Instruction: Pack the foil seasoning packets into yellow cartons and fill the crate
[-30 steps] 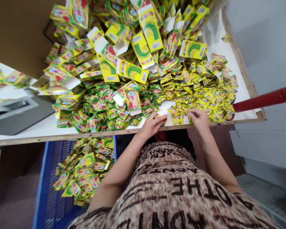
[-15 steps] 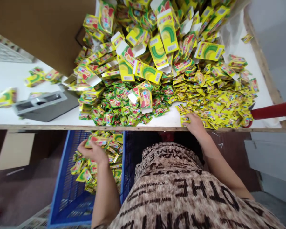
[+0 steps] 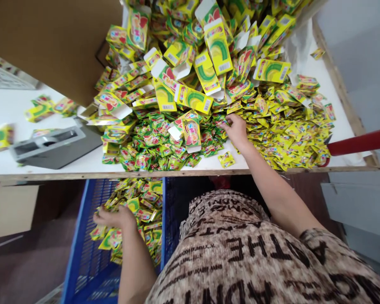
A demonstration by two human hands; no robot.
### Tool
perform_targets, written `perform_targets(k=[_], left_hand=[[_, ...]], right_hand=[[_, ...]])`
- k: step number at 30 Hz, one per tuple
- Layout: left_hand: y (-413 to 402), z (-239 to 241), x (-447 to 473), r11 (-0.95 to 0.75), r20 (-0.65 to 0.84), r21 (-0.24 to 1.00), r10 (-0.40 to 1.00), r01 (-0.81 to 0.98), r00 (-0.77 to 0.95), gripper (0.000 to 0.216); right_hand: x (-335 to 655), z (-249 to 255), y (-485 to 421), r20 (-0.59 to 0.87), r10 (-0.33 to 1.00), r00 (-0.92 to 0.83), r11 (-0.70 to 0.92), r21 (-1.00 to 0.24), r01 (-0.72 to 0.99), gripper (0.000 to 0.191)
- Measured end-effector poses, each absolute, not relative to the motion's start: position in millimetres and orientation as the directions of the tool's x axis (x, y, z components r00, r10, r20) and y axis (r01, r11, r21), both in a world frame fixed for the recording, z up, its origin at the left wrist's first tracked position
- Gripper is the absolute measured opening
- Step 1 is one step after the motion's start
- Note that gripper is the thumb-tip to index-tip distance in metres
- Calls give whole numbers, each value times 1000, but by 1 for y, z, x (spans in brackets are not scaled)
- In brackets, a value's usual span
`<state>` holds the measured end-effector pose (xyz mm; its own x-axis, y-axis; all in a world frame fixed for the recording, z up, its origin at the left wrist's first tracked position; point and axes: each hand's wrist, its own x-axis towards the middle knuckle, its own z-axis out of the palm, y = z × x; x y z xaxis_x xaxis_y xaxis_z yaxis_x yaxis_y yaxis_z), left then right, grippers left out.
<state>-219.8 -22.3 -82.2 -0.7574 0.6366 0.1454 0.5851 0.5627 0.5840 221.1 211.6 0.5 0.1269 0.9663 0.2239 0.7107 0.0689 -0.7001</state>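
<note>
My left hand (image 3: 118, 217) is over the blue plastic basket (image 3: 79, 236) below the table edge, its fingers apart and nothing visible in them. Under it lie many small yellow-green boxes (image 3: 147, 198). On the table, my right hand (image 3: 237, 131) reaches to where the green candy packets (image 3: 152, 139) meet the yellow candy packets (image 3: 291, 135). Its thumb and fingers are pinched on a small green packet (image 3: 222, 124), partly hidden by the fingertips. One yellow packet (image 3: 226, 159) lies alone near the front edge, below my right hand.
Behind the packets rises a heap of open small cartons (image 3: 218, 46). A grey tape dispenser (image 3: 60, 145) stands at left, before a large brown cardboard box (image 3: 57, 42). At right a red-handled tool (image 3: 361, 141) juts over the wooden table rim (image 3: 345, 80).
My left hand has lowered into the basket and let go of the small box it held. My right hand has moved up and left from the yellow packets to the green ones, leaving one yellow packet alone.
</note>
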Motion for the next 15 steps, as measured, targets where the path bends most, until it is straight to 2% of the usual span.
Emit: perform_targets(k=[2, 3, 6, 8, 11, 13, 15], left_hand=[[7, -68, -199, 489, 396, 541, 570, 684, -720, 42], [23, -58, -186, 386, 472, 525, 609, 758, -637, 40], [70, -19, -140, -24, 548, 481, 788, 876, -279, 35], [100, 7, -109, -258, 508, 425, 861, 868, 7, 43], [136, 34, -71, -495, 363, 328, 852, 804, 377, 58], [151, 43, -53, -593, 252, 264, 804, 761, 539, 64], [160, 46, -43, -640, 170, 220, 768, 736, 617, 67]], right_hand=[[221, -1, 217, 164, 977, 139, 37, -765, 643, 17], [223, -3, 210, 128, 982, 138, 21, -804, 595, 16], [236, -11, 167, -22, 996, 84, -56, -899, 434, 25], [242, -21, 134, -141, 989, 51, -149, -890, 430, 28], [246, -36, 103, -214, 975, 68, -211, -773, 598, 23], [251, -36, 97, -142, 980, 137, -197, -662, 723, 17], [263, -28, 96, 3, 970, 241, -202, -541, 817, 12]])
